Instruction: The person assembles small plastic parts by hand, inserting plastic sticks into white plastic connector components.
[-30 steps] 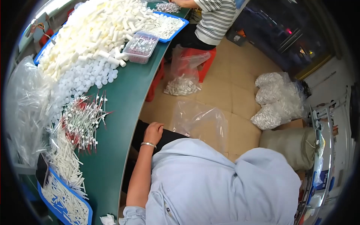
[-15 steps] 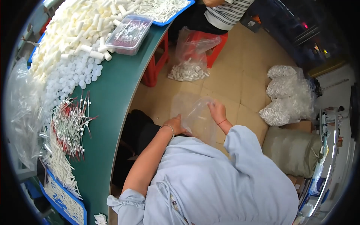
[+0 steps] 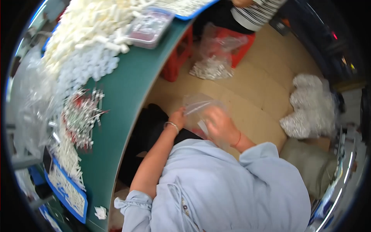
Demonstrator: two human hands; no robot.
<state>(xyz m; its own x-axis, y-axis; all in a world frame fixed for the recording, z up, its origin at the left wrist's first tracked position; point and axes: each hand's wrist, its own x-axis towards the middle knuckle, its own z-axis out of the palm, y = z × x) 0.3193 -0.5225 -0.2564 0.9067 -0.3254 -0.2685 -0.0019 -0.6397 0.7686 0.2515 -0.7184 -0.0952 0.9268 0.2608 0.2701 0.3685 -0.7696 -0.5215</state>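
A clear plastic bag (image 3: 199, 101) hangs above my lap, beyond the front of my blue shirt. My left hand (image 3: 178, 118), with a bracelet at its wrist, is closed on the left edge of the bag. My right hand (image 3: 222, 125), a red string round its wrist, is at the bag's right side, overlapping the film. Motion smears its fingers, so their grip does not show. A small white piece (image 3: 202, 125) lies just beside those fingers; whether they touch it is unclear.
A green table (image 3: 116, 104) on the left bears white cylinders (image 3: 92, 27), translucent beads (image 3: 87, 69), thin wired parts (image 3: 83, 116) and blue trays (image 3: 65, 189). A person in stripes (image 3: 259, 13) sits beyond, by a red stool (image 3: 243, 48). Filled bags (image 3: 309, 108) stand at right.
My right hand has moved down and left toward the left hand, and the bag's raised right edge has come down. The white piece now shows. The whole view has shifted a little.
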